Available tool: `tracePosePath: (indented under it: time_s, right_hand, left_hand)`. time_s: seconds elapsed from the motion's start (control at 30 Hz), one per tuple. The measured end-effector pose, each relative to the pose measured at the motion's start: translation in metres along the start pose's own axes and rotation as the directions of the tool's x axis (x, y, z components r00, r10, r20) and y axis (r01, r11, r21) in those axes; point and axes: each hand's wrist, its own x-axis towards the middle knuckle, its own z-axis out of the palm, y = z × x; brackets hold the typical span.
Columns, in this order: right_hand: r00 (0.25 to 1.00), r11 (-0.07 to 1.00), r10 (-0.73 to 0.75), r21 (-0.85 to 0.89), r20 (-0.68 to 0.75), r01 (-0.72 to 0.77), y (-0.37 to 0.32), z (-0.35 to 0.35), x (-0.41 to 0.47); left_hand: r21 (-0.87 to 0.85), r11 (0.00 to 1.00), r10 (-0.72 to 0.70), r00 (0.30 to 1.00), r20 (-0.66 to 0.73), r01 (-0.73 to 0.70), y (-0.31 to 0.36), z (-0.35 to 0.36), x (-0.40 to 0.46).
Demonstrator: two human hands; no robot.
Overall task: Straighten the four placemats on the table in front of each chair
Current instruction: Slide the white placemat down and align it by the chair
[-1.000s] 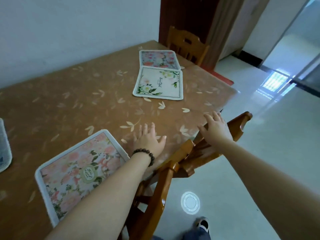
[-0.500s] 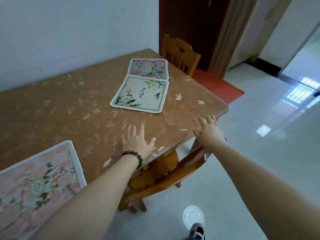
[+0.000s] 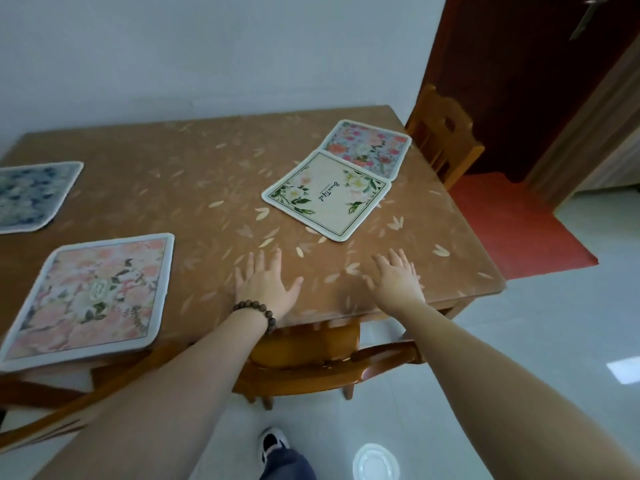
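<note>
While fingers spread, both hands [image 3: 266,285] flat on leaf-patterned table [image 3: 207,188], perhaps touching; white wall [image 3: 207,46] behind.

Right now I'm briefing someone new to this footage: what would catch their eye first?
Two bare hands, the left hand and right hand, lie flat on the brown table near its front edge. Beyond them the cream placemat sits skewed, overlapping the floral placemat by the far chair.
</note>
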Motion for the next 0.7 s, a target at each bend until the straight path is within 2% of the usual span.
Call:
tracePosePath:
  time_s: [0.27, 0.7]
  right_hand:
    - [0.993, 0.997, -0.077, 0.015, 0.087, 0.076, -0.010, 0.018, 0.041]
    - [0.998, 0.999, -0.031, 0.021, 0.063, 0.030, -0.042, 0.043, 0.143]
  left_hand:
    - [0.016, 0.998, -0.056, 0.998, 0.032, 0.056, -0.005, 0.015, 0.023]
    - [-0.007, 0.999, 0.035, 0.994, 0.108, -0.035, -0.024, 0.037, 0.126]
